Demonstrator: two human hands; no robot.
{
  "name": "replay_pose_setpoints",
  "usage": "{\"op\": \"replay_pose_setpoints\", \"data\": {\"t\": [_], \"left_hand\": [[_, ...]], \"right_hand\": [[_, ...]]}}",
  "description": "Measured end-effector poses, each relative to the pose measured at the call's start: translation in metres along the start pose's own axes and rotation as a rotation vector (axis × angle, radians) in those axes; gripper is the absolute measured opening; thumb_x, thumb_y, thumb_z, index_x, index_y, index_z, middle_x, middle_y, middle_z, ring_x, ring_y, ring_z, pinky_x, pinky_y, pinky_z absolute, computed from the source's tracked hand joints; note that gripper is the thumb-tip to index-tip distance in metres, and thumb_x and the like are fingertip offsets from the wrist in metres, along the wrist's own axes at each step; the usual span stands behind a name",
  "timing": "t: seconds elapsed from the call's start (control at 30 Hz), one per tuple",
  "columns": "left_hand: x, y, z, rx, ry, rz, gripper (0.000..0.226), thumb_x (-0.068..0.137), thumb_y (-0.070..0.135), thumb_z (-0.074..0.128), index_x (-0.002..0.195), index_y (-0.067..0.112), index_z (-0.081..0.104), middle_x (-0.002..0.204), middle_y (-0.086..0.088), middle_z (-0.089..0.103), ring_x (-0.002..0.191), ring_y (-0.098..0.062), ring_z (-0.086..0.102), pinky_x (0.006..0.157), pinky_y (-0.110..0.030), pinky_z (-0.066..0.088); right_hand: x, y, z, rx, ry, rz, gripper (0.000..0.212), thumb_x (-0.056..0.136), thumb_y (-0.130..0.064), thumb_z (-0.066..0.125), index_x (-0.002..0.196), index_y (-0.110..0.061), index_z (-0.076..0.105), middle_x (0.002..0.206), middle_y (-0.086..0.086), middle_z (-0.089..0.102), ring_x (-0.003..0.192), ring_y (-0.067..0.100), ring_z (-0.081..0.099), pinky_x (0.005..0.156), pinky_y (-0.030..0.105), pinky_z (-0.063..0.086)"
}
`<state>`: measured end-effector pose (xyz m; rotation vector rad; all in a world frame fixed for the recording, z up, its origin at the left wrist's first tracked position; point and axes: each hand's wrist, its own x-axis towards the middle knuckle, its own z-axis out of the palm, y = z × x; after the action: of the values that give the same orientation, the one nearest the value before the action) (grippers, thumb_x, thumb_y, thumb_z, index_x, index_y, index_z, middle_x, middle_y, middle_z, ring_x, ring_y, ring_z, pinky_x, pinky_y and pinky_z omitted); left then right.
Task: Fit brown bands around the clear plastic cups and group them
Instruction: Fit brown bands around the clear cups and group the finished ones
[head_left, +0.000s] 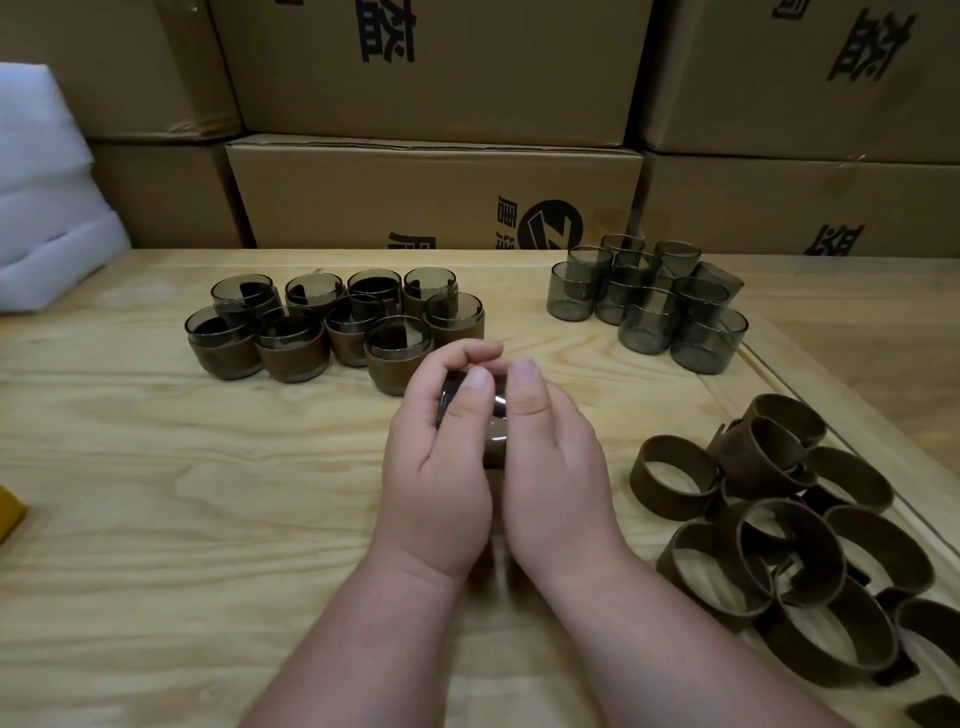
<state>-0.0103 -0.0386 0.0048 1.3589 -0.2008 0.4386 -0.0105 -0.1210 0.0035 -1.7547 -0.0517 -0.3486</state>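
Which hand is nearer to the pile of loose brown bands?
Right. The right hand grips the cup just left of the pile of loose brown bands; the left hand is on the cup's far side, farther away.

Plywood table (156, 467): banded cups (332, 332), bare cups (649, 306), loose bands (789, 540).

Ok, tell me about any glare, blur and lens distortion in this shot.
Head view: a small bright glint shows on the cup held between the left hand and right hand; the wrists look slightly smeared; the wide lens bows the table edge and tilts the cardboard boxes; lighting is soft, with faint shadows.
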Motion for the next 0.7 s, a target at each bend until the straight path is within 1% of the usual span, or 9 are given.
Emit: {"op": "replay_pose_setpoints", "data": {"t": [0.07, 0.13, 0.23, 0.3, 0.37, 0.43, 0.53, 0.63, 0.7], "left_hand": [[0.0016, 0.0005, -0.0006, -0.023, -0.014, -0.077, 0.032, 0.092, 0.031, 0.05, 0.119, 0.026, 0.066, 0.113, 0.002, 0.075, 0.109, -0.017, 0.07, 0.093, -0.038, 0.055], [0.0025, 0.0019, 0.0005, -0.047, 0.001, -0.119, 0.039, 0.091, 0.035, 0.048, 0.126, 0.027, 0.065, 0.119, -0.001, 0.074, 0.111, -0.015, 0.07, 0.091, -0.031, 0.056], [0.0032, 0.0032, 0.0022, -0.112, 0.06, -0.164, 0.038, 0.096, 0.038, 0.047, 0.126, 0.023, 0.064, 0.116, -0.001, 0.076, 0.101, -0.01, 0.073, 0.079, -0.02, 0.056], [0.0037, 0.0041, 0.0029, -0.091, 0.118, -0.17, 0.03, 0.107, 0.035, 0.044, 0.122, 0.022, 0.067, 0.114, 0.001, 0.077, 0.095, -0.007, 0.074, 0.073, -0.016, 0.055], [0.0045, 0.0037, 0.0029, -0.045, 0.184, -0.188, 0.032, 0.109, 0.035, 0.041, 0.115, 0.025, 0.071, 0.099, 0.007, 0.079, 0.084, -0.003, 0.074, 0.065, -0.015, 0.054], [0.0056, 0.0026, 0.0027, -0.018, 0.229, -0.2, 0.031, 0.107, 0.036, 0.047, 0.107, 0.022, 0.075, 0.086, 0.005, 0.079, 0.077, -0.007, 0.072, 0.065, -0.021, 0.055], [0.007, -0.0001, 0.0033, 0.001, 0.257, -0.208, 0.028, 0.104, 0.032, 0.056, 0.095, 0.015, 0.077, 0.083, -0.004, 0.075, 0.076, -0.017, 0.067, 0.071, -0.036, 0.055], [0.0067, -0.0002, 0.0034, -0.072, 0.214, -0.241, 0.031, 0.104, 0.024, 0.056, 0.081, 0.015, 0.075, 0.077, -0.005, 0.073, 0.069, -0.017, 0.065, 0.062, -0.03, 0.053], [0.0061, -0.0001, 0.0029, -0.111, 0.177, -0.26, 0.034, 0.104, 0.026, 0.056, 0.078, 0.018, 0.077, 0.075, -0.012, 0.069, 0.066, -0.023, 0.061, 0.058, -0.028, 0.05]], "right_hand": [[0.0009, 0.0001, 0.0014, 0.05, 0.009, -0.03, 0.059, 0.084, -0.076, 0.034, 0.104, -0.033, 0.067, 0.095, -0.019, 0.073, 0.092, 0.001, 0.068, 0.083, 0.036, 0.056], [-0.0001, 0.0015, 0.0037, 0.103, -0.001, -0.067, 0.052, 0.085, -0.07, 0.04, 0.116, -0.036, 0.062, 0.108, -0.018, 0.071, 0.102, 0.001, 0.067, 0.089, 0.033, 0.055], [-0.0047, 0.0062, 0.008, 0.074, -0.05, -0.099, 0.065, 0.085, -0.068, 0.035, 0.144, -0.039, 0.044, 0.135, -0.014, 0.056, 0.122, -0.002, 0.056, 0.101, 0.023, 0.048], [-0.0077, 0.0064, 0.0096, 0.052, -0.039, -0.136, 0.067, 0.087, -0.062, 0.034, 0.148, -0.038, 0.039, 0.138, -0.017, 0.047, 0.121, -0.013, 0.049, 0.093, 0.006, 0.043], [-0.0085, 0.0047, 0.0103, 0.062, -0.003, -0.169, 0.064, 0.086, -0.054, 0.04, 0.147, -0.037, 0.041, 0.135, -0.022, 0.042, 0.118, -0.014, 0.049, 0.087, 0.001, 0.042], [-0.0076, 0.0037, 0.0101, 0.108, 0.038, -0.183, 0.06, 0.083, -0.047, 0.049, 0.142, -0.041, 0.043, 0.133, -0.023, 0.041, 0.116, -0.007, 0.056, 0.085, 0.008, 0.05], [-0.0064, 0.0026, 0.009, 0.12, 0.089, -0.204, 0.055, 0.081, -0.029, 0.058, 0.131, -0.05, 0.045, 0.132, -0.025, 0.043, 0.118, 0.005, 0.061, 0.089, 0.025, 0.059], [-0.0044, 0.004, 0.0082, 0.136, 0.093, -0.183, 0.058, 0.08, -0.023, 0.06, 0.127, -0.053, 0.047, 0.134, -0.02, 0.049, 0.116, 0.009, 0.063, 0.09, 0.034, 0.06], [-0.0026, 0.0058, 0.0069, 0.157, 0.087, -0.125, 0.058, 0.08, -0.026, 0.061, 0.131, -0.051, 0.048, 0.133, -0.013, 0.055, 0.112, 0.006, 0.064, 0.089, 0.031, 0.06]]}}
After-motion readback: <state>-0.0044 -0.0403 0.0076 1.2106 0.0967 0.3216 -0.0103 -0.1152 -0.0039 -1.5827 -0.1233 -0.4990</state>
